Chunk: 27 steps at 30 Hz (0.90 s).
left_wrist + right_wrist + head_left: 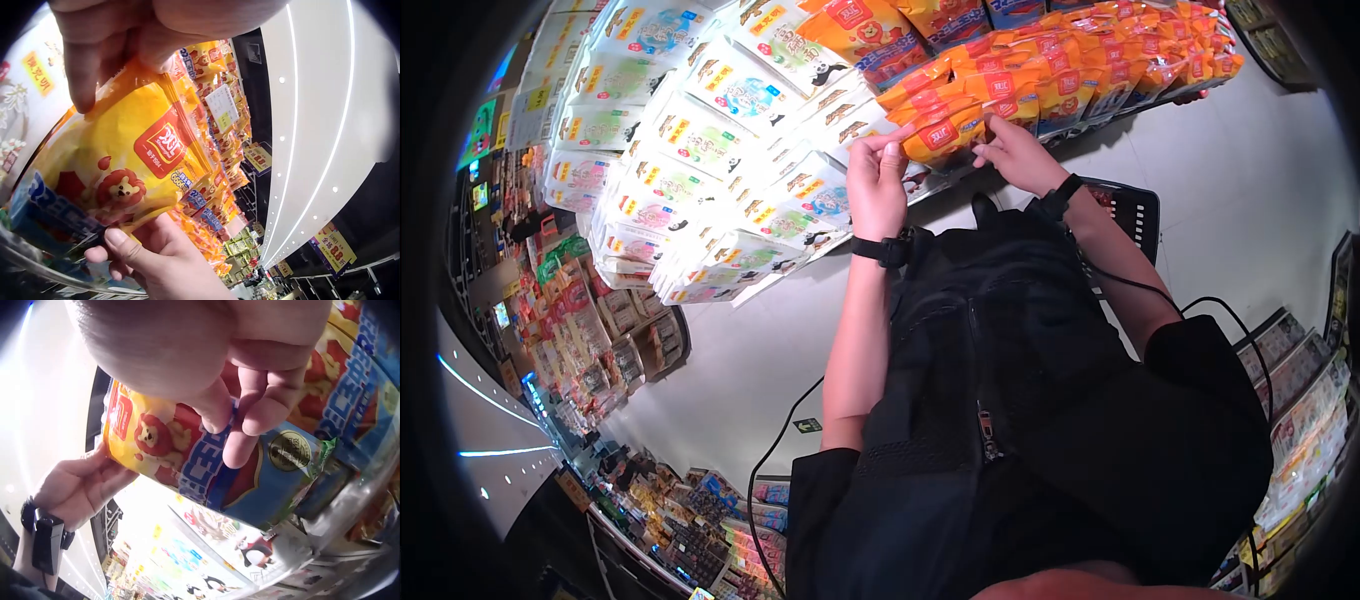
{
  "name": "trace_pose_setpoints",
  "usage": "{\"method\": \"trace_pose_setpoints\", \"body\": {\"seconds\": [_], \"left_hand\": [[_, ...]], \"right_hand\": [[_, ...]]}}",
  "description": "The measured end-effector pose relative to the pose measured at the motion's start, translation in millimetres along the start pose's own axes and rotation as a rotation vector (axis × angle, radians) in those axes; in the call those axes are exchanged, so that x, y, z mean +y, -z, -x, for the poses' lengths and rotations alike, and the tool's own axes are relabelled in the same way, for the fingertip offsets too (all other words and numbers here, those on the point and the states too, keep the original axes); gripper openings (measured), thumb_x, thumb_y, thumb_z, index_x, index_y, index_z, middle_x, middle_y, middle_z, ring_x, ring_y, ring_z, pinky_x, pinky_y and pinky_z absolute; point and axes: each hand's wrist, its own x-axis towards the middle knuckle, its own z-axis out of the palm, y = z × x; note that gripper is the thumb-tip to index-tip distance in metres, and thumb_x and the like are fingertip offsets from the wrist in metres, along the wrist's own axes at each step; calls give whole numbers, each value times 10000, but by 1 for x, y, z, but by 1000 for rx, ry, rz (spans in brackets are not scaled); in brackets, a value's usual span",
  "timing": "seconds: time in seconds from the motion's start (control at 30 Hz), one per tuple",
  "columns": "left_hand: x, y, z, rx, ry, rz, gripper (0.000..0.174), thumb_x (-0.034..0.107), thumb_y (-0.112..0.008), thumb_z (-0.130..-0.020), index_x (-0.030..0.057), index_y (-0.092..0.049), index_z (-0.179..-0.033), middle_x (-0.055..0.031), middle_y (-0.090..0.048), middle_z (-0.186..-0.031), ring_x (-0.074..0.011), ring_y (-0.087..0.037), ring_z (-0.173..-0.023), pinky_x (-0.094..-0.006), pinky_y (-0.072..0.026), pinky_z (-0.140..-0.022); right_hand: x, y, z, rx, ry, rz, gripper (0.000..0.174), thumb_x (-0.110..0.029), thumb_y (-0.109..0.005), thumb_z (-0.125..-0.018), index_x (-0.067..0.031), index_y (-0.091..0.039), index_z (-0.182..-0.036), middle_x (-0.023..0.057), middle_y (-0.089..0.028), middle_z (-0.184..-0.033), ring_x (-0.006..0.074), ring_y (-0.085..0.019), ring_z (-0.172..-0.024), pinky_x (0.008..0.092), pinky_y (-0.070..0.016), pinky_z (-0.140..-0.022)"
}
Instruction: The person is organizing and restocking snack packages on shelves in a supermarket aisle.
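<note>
An orange, yellow and blue bag of sausages [119, 156], printed with a red-maned lion, lies at the front edge of a display of similar bags. My left hand [878, 185] grips its orange end, fingers over the edge in the left wrist view. My right hand [1020, 158] pinches the bag's blue part between thumb and fingers, plainly seen in the left wrist view. In the right wrist view, the bag [169, 440] stretches between both hands, with the left hand [78, 490] at its orange end.
White packs with panda prints [730, 150] are stacked left of the orange bags [1070, 80]. A black basket [1135, 215] stands on the floor by my right arm. Black cables [785, 430] hang beside both arms. More stocked shelves [600, 340] stand across the aisle.
</note>
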Motion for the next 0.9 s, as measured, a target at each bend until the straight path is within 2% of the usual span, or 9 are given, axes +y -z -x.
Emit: {"method": "trace_pose_setpoints", "body": {"seconds": [0.1, 0.2, 0.23, 0.37, 0.53, 0.63, 0.73, 0.77, 0.9], "left_hand": [[-14, -5, 1, -19, 33, -47, 88, 96, -533, -1190, 18, -573, -1190, -104, -789, -1276, -48, -569, -813, -255, -565, -764], [-43, 0, 0, -78, 16, 39, 80, 99, -521, -1193, 26, -554, -1192, -115, -777, -1312, -47, -555, -798, -263, -571, -725], [-48, 4, 0, -118, -6, 51, 78, 100, -517, -1195, 26, -542, -1190, -135, -765, -1346, -51, -531, -785, -252, -540, -715], [-57, 9, -8, -168, -24, 117, 84, 102, -527, -1191, 21, -547, -1190, -167, -755, -1379, -53, -496, -764, -244, -490, -712], [-59, 11, -14, -190, -43, 168, 89, 99, -543, -1185, 14, -557, -1207, -200, -751, -1391, -60, -469, -756, -249, -476, -716], [-71, 12, -15, -218, -96, -17, 76, 86, -534, -1186, 19, -555, -1214, -198, -725, -1433, -73, -593, -900, -248, -517, -789], [-74, 7, -4, -146, -62, -160, 82, 78, -545, -1176, 9, -558, -1217, -221, -716, -1434, -213, -709, -1190, -350, -563, -1024], [-72, 6, -1, -74, -35, -168, 103, 92, -559, -1172, 5, -550, -1226, -241, -695, -1456, -245, -715, -1229, -367, -559, -1053], [-59, 11, 10, 100, -112, -223, 67, 60, -593, -1153, 21, -558, -1195, -171, -714, -1392, -196, -692, -1220, -356, -556, -1044]], "right_hand": [[2, -17, 7, 88, -12, -68, 359, -23, -570, -1120, 1, -500, -1472, 98, -734, -1183, 184, -779, -1006, 329, -594, -881], [17, -19, 0, 97, 8, 14, 266, 10, -564, -1087, 39, -549, -1351, 154, -744, -1079, 247, -773, -988, 364, -595, -919], [15, -18, 3, 107, -24, 9, 161, 17, -566, -1075, 42, -555, -1234, 146, -739, -1072, 254, -760, -993, 373, -586, -934], [13, -16, 8, 127, -13, 25, 130, 20, -571, -1077, 49, -577, -1204, 142, -745, -1072, 255, -766, -994, 370, -588, -925], [16, -16, 13, 206, 31, 28, 230, -6, -630, -1078, 44, -606, -1302, 180, -780, -1049, 266, -810, -964, 356, -612, -844], [16, -11, 10, 199, 34, 202, 258, -51, -666, -1081, 34, -636, -1323, 189, -795, -1011, 257, -823, -967, 351, -619, -825], [5, -13, 10, 251, -17, 268, 258, -119, -713, -1080, 28, -673, -1288, 190, -801, -996, 256, -830, -950, 348, -618, -793], [3, -14, 10, 288, 4, 203, 263, -142, -728, -1078, 27, -683, -1274, 189, -801, -999, 257, -831, -936, 348, -615, -782], [-16, -18, 10, 362, 30, 215, 263, -167, -755, -1070, 19, -704, -1248, 183, -794, -1060, 242, -825, -876, 350, -619, -764]]}}
